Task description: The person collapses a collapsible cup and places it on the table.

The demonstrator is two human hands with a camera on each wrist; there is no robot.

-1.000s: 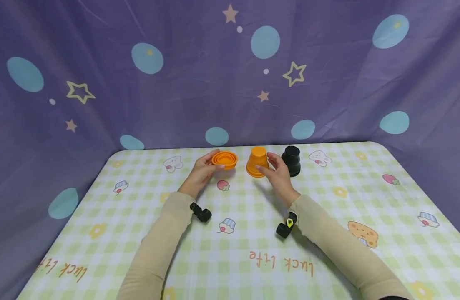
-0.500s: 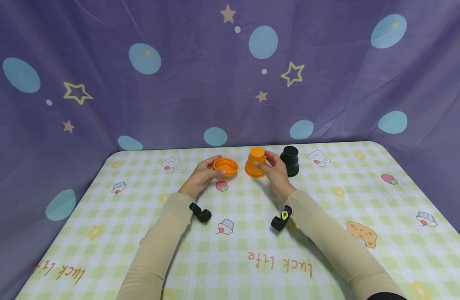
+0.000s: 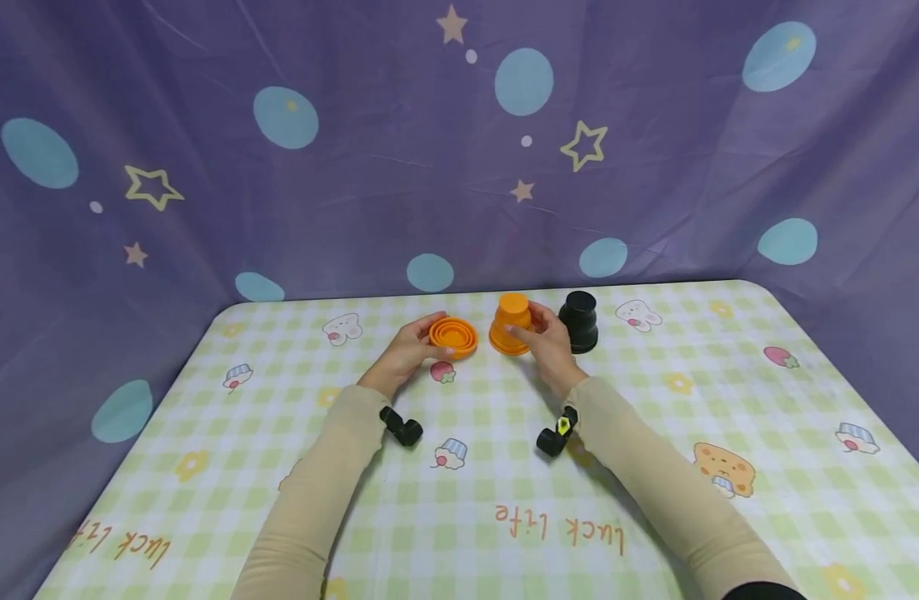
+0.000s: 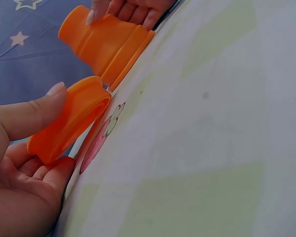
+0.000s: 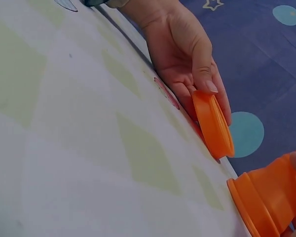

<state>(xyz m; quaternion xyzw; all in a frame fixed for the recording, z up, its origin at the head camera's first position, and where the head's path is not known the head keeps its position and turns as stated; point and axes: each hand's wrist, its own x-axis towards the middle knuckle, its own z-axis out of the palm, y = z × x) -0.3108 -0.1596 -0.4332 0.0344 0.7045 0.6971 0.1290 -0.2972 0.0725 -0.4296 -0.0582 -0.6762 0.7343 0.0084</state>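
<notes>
My left hand (image 3: pixel 405 357) pinches a flattened orange collapsible cup (image 3: pixel 453 335), thumb on one side and fingers on the other. Its nested rings face up in the head view, and in the left wrist view it tilts with its lower edge close to the tablecloth. Just to the right, an extended orange collapsible cup (image 3: pixel 510 323) stands upside down, wide rim on the cloth. My right hand (image 3: pixel 555 348) grips that cup's side, thumb in front. Behind the right hand's knuckles is a black collapsible cup (image 3: pixel 580 322), also extended and upside down.
A green-and-white checked tablecloth (image 3: pixel 459 517) with printed cartoons covers the table. Its back edge runs close behind the cups, against a purple curtain (image 3: pixel 354 208). Each wrist wears a small black camera, the left wrist camera (image 3: pixel 402 427) among them.
The left hand has brought the flattened orange cup slightly nearer and to the right, lower toward the table. The right hand keeps its grip on the extended orange cup, with its wrist shifted slightly left.
</notes>
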